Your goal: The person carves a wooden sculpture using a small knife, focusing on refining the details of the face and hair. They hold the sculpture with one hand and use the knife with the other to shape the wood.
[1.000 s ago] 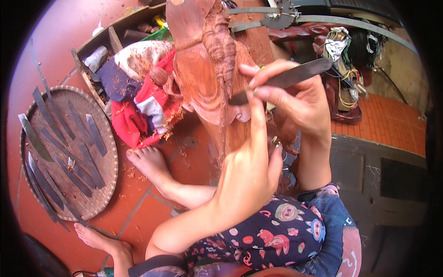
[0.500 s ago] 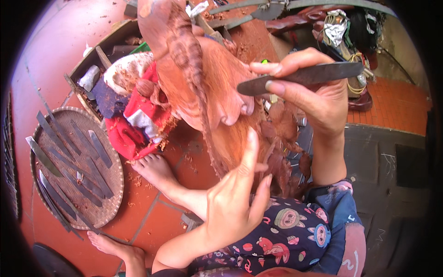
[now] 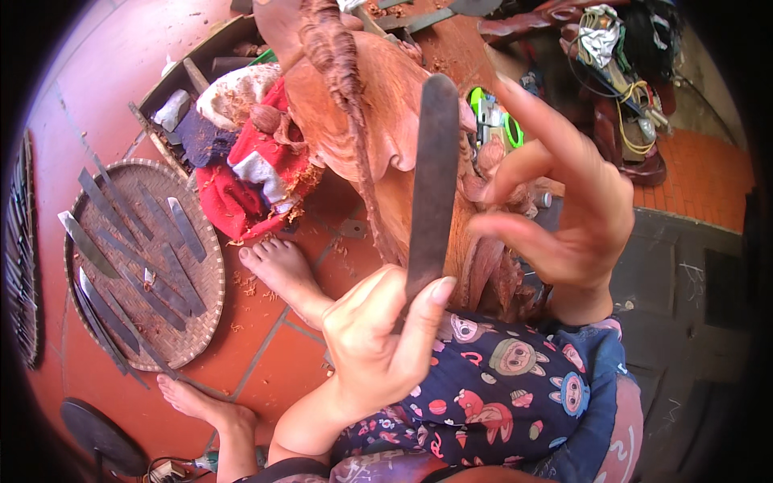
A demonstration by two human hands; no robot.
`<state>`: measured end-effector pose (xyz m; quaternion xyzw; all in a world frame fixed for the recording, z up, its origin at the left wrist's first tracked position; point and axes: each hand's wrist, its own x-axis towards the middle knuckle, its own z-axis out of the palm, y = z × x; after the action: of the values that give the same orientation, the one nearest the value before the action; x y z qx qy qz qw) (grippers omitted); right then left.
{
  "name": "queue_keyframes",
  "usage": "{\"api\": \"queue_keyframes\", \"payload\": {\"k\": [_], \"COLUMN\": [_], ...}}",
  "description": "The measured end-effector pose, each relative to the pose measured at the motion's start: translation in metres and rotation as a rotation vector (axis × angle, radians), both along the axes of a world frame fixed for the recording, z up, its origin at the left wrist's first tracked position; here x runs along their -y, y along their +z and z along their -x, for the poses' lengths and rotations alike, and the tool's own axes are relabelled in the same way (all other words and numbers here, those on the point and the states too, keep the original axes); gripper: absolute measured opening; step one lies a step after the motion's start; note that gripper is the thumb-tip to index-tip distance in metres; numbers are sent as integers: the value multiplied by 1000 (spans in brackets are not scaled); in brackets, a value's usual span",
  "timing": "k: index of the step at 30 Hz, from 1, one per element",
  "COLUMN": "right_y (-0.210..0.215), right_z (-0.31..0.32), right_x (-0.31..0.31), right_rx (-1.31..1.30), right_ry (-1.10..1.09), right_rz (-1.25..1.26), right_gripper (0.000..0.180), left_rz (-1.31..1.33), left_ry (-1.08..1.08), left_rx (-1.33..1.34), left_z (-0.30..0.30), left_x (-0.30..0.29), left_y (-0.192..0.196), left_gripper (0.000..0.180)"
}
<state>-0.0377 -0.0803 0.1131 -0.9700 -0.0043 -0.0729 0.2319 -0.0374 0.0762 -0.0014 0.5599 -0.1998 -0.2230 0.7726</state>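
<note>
My left hand (image 3: 374,334) is closed around the lower end of a flat dark metal carving blade (image 3: 431,177), whose rounded tip points up. Lifted away from the blade, my right hand (image 3: 576,189) has its thumb and fingers apart and holds nothing. Behind the blade stands a reddish-brown carved wooden head (image 3: 354,97) with a nose, fine hair grooves and a long twisted strand down one side. The blade covers part of the carving, and its lower end is hidden in my left fist.
A round woven tray (image 3: 211,310) with several flat blades lies on the tiled floor at left. A wooden box (image 3: 149,129) holds red and white cloths (image 3: 258,165). Cords and tools lie at the upper right. Wood shavings are scattered near my bare foot (image 3: 278,270).
The blade has passed from my right hand to my left and turned from nearly level to upright. My right fingers have opened off it. The view has shifted slightly.
</note>
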Motion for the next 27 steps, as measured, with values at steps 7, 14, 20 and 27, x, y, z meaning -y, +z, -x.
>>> {"api": "queue_keyframes", "payload": {"k": [7, 14, 20, 27], "right_y": [-4, -24, -27, -33], "right_z": [-8, -6, -18, -29], "right_x": [-7, -2, -1, -9], "right_rx": [132, -67, -8, -57], "right_ry": [114, -216, -121, -284], "right_rz": [311, -370, -10, -27], "right_gripper": [26, 23, 20, 20], "left_rz": [256, 210, 296, 396], "left_ry": [34, -67, -185, -154], "left_rx": [194, -50, -180, -244], "left_z": [-16, 12, -3, -4], "left_x": [-1, 16, 21, 35], "left_y": [20, -26, -23, -24], "left_gripper": [37, 86, 86, 85]}}
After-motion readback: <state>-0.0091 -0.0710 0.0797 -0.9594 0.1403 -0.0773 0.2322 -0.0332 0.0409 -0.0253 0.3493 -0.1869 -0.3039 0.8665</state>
